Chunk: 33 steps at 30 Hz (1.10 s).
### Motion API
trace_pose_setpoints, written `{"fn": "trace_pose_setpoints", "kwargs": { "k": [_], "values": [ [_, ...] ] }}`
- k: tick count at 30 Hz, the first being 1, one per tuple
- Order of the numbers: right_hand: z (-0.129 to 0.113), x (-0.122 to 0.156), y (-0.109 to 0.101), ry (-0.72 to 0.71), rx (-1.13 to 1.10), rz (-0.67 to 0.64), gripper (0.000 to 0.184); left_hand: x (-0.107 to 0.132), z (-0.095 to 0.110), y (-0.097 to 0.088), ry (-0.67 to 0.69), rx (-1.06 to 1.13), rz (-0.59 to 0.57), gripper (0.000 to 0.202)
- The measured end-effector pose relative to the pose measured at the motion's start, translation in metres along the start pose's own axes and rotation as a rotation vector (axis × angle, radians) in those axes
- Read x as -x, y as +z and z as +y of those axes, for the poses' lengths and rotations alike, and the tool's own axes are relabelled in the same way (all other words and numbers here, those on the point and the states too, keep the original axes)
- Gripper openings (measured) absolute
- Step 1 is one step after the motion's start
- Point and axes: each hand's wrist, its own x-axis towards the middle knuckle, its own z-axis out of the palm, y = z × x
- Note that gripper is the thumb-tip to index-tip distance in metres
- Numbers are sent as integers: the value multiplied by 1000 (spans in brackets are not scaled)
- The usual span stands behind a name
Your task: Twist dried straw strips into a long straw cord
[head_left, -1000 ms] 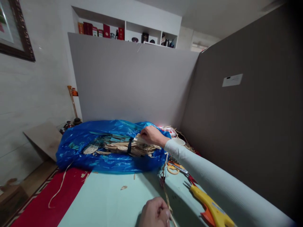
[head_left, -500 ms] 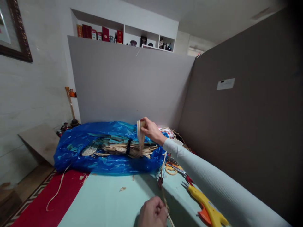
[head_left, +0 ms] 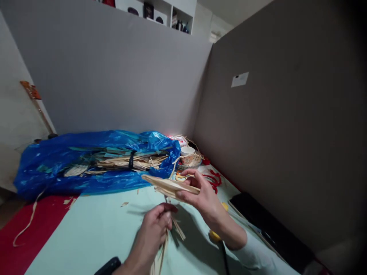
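Note:
In the head view my right hand (head_left: 207, 196) pinches a pale, flat dried-leaf strip (head_left: 168, 185) between thumb and fingers, its far end pointing left. Below it, my left hand (head_left: 153, 231) is closed on thin dried-leaf strips (head_left: 161, 254), which hang down under the fingers and stick out to the right. Beyond both hands lies a blue plastic bag (head_left: 71, 186), open along its front. Inside the bag is a bundle of similar dried strips (head_left: 113, 163), bound with a black tie (head_left: 131, 159).
A white cup (head_left: 187, 151) and a patterned basket (head_left: 192, 160) stand behind my right hand. Red cord (head_left: 213, 179) lies beside them. A black flat object (head_left: 269, 225) rests along the right partition (head_left: 272, 126). Leaf scraps (head_left: 124, 204) dot the pale green tabletop (head_left: 106, 221).
My right hand has come back from above the bag towards my left hand, bringing the leaf strip. The left hand has moved further into view. The camera has turned right and down.

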Motion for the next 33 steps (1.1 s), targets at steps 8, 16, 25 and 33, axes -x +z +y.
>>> {"fn": "trace_pose_setpoints", "kwargs": {
  "k": [8,16,25,33],
  "values": [
    [13,29,0,-14,168,-58,9,8,11,4,60,-95,99,37],
    [20,24,-10,121,48,-82,17,18,19,10,60,-241,147,31],
    [10,30,-13,-212,435,31,20,14,17,6,100,-279,88,28],
    [17,37,9,-226,632,-134,12,11,14,-2,181,-450,67,16]
  ]
}}
